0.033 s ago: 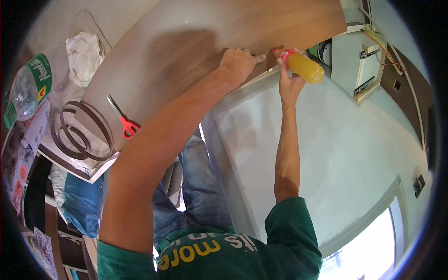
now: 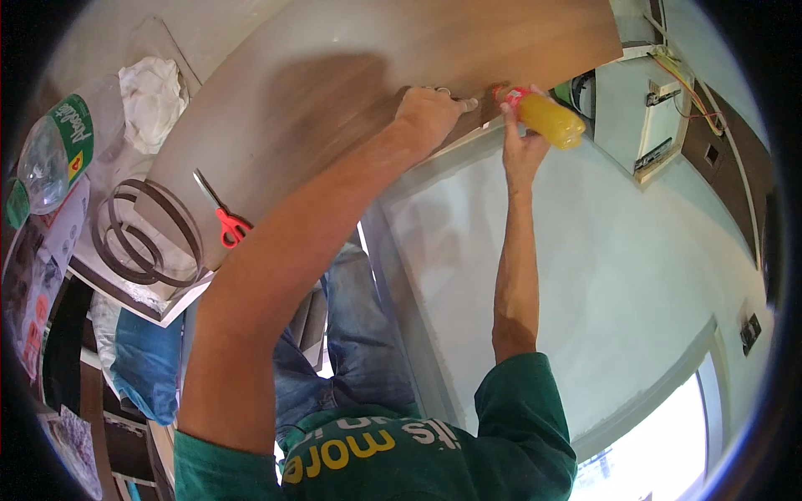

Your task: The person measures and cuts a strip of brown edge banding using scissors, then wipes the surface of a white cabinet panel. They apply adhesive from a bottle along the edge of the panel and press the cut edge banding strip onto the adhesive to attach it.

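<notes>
Right hand: the right hand (image 2: 524, 149) is wrapped around a bottle of yellow liquid (image 2: 551, 122), the thumb on its near left side and the other fingers mostly hidden behind it.
Yellow bottle: over the front edge of the brown board, lying aslant in the grip, its red-labelled neck end toward the board and its rounded base pointing down to the right; whether the neck touches the board cannot be told.
Left hand: the left hand (image 2: 424, 115) rests on the board near its front edge, most fingers curled under and one digit stretched toward the bottle, just short of it; whether it pinches anything cannot be told.
Brown board: the brown board (image 2: 501, 37) spreads beneath the left hand and across the top of the view, a dark shadow falling on it.
Scissors: red-handled scissors (image 2: 231, 227) lie on the board beside the left forearm, blades toward the upper left.
Brown strip: a loosely coiled brown strip (image 2: 185, 219) sits left of the scissors.
Far left: a crumpled white cloth (image 2: 153, 104) and a clear plastic bottle (image 2: 43, 163) with a green label, tipped over.
Upper right: a pale cabinet box (image 2: 616, 113) with metal fittings, loose coloured wires (image 2: 710, 121) beside it.
</notes>
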A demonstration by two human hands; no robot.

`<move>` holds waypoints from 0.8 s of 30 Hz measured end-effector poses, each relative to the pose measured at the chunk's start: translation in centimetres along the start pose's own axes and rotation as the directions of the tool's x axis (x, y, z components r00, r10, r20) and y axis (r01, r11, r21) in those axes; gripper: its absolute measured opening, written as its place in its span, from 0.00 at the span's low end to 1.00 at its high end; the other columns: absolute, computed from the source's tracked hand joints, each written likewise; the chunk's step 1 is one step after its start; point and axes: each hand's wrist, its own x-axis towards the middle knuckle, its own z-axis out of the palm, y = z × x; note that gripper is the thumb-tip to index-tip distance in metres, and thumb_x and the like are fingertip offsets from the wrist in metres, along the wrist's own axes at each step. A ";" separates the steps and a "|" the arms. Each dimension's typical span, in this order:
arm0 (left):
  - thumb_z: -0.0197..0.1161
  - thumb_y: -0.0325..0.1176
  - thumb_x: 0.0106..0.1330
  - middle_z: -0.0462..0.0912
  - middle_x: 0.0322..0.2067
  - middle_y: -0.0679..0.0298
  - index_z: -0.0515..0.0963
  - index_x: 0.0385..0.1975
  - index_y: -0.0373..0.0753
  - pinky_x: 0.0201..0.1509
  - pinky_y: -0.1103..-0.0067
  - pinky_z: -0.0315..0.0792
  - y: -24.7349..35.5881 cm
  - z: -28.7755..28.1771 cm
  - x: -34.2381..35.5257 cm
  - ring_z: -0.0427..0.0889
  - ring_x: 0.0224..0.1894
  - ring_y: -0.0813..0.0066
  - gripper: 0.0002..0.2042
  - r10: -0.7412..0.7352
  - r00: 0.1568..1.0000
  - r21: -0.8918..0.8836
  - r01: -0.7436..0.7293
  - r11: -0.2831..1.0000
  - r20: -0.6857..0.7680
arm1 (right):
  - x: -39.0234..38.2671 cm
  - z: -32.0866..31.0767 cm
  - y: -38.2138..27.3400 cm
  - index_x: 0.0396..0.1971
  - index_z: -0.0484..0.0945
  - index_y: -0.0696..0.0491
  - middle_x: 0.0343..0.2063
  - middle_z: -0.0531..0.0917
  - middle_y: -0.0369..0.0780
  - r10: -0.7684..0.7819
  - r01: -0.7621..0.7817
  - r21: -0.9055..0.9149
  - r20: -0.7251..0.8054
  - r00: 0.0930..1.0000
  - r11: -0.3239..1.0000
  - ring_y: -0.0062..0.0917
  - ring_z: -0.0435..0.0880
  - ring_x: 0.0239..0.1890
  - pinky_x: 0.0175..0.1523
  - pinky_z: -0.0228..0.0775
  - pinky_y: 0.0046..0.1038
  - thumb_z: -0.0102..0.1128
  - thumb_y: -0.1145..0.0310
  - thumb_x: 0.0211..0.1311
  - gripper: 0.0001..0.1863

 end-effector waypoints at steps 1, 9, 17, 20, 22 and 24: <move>0.48 0.28 0.67 0.82 0.38 0.57 0.69 0.62 0.62 0.44 0.69 0.78 0.0 0.0 0.0 0.84 0.42 0.61 0.25 0.002 1.000 -0.002 -0.002 1.000 0.022 | 0.0 0.1 0.0 0.53 0.70 0.63 0.52 0.75 0.45 0.005 -0.006 -0.041 -0.012 1.000 0.999 0.31 0.73 0.55 0.62 0.63 0.32 0.69 0.71 0.56 0.27; 0.52 0.29 0.67 0.81 0.41 0.60 0.68 0.63 0.61 0.45 0.70 0.77 0.3 -0.5 0.2 0.83 0.45 0.63 0.24 -0.041 0.994 0.025 0.039 0.999 0.098 | -0.2 0.4 0.2 0.51 0.72 0.64 0.48 0.78 0.45 -0.001 0.002 0.043 -0.036 0.999 0.999 0.30 0.76 0.51 0.59 0.65 0.31 0.70 0.71 0.55 0.25; 0.52 0.31 0.68 0.81 0.41 0.61 0.69 0.62 0.61 0.45 0.71 0.76 0.3 -0.7 0.0 0.82 0.46 0.65 0.23 -0.057 0.995 0.006 0.056 0.998 0.083 | 0.7 0.3 0.2 0.48 0.74 0.63 0.45 0.79 0.44 0.047 -0.038 0.105 -0.079 0.996 0.994 0.27 0.77 0.47 0.56 0.67 0.29 0.69 0.72 0.56 0.21; 0.53 0.31 0.68 0.81 0.42 0.61 0.69 0.62 0.60 0.46 0.71 0.76 0.3 -0.6 0.1 0.82 0.46 0.65 0.23 -0.054 0.995 0.012 0.053 0.998 0.087 | 0.5 0.2 -0.1 0.47 0.74 0.63 0.44 0.79 0.43 0.002 0.001 0.058 -0.038 0.999 0.998 0.27 0.78 0.46 0.56 0.67 0.28 0.69 0.73 0.56 0.21; 0.54 0.31 0.67 0.81 0.42 0.61 0.69 0.62 0.60 0.46 0.71 0.76 0.3 -0.5 0.1 0.82 0.46 0.65 0.23 -0.052 0.994 0.002 0.052 0.999 0.092 | 0.5 0.1 -0.2 0.48 0.73 0.63 0.46 0.79 0.44 0.019 -0.019 0.067 -0.010 1.000 0.998 0.27 0.77 0.48 0.57 0.66 0.28 0.69 0.74 0.56 0.21; 0.54 0.31 0.67 0.81 0.43 0.61 0.68 0.63 0.61 0.47 0.71 0.76 0.3 -0.5 0.2 0.82 0.48 0.65 0.24 -0.060 0.993 -0.002 0.061 0.998 0.099 | 0.5 0.0 -0.2 0.48 0.73 0.63 0.47 0.78 0.43 0.077 -0.074 0.104 -0.018 0.997 0.992 0.28 0.77 0.49 0.59 0.65 0.29 0.68 0.75 0.56 0.21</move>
